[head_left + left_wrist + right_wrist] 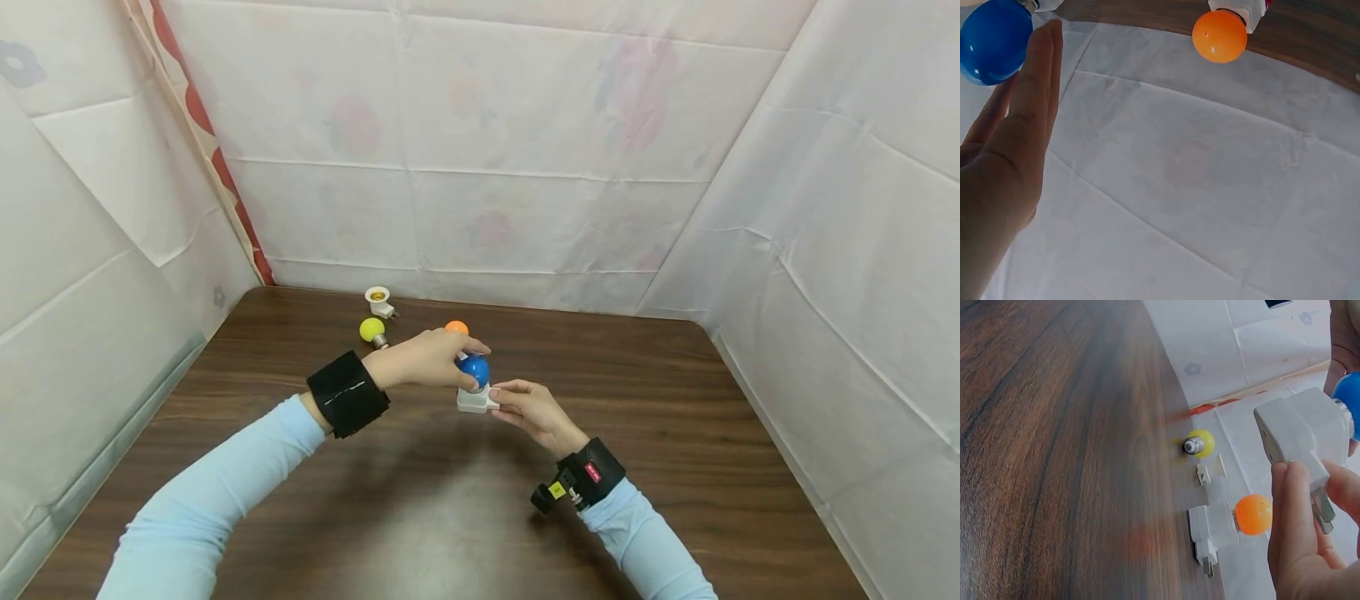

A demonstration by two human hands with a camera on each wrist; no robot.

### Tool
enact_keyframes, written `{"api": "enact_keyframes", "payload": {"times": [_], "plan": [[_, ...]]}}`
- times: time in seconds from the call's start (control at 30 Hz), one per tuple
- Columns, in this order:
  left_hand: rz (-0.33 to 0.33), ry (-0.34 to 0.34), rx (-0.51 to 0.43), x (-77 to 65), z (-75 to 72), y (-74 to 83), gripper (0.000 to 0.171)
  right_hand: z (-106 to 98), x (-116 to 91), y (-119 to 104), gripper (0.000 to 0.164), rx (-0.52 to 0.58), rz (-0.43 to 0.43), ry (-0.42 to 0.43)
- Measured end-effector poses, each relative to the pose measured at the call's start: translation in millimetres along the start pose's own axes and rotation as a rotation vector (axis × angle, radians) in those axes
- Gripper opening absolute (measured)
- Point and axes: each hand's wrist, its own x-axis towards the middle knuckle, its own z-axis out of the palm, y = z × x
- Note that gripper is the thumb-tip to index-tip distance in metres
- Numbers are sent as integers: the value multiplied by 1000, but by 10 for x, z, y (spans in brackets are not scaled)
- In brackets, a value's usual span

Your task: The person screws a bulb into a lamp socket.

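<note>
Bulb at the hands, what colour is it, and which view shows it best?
Blue; the bulb shows best in the left wrist view.

Glossy blue bulb (995, 42), smooth plastic socket (1313, 425) — wood-grained table (660, 400) with soft sheen, creased cloth backdrop (487, 108).

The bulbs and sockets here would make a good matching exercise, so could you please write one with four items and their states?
1. Blue bulb
2. Yellow bulb
3. Orange bulb
4. Round-rimmed socket

A. Metal screw base outside any socket
B. No bulb in it
C. Held by the left hand
D. In a boxy white socket on the table

Right pairs: 1-C, 2-A, 3-D, 4-B
</note>
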Motion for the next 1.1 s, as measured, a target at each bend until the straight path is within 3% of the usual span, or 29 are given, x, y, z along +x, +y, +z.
{"api": "enact_keyframes", "payload": {"times": [0.1,0.33,0.47,0.57,0.83,1.1], "plan": [[-15,68,-124,-22,81,-55,57,-6,-4,-2,34,-2,-1,8],[5,323,-354,-95,388,-143,56,-20,-8,-12,35,24,3,5],[14,398,-453,-132,488,-154,50,-1,-4,-21,34,29,8,3],[18,418,-482,-145,510,-150,48,16,0,-17,33,22,8,5],[9,447,-431,-151,513,-131,48,40,16,-4,33,13,2,9],[14,426,-454,-147,529,-203,48,51,12,9,32,16,13,7]]}}
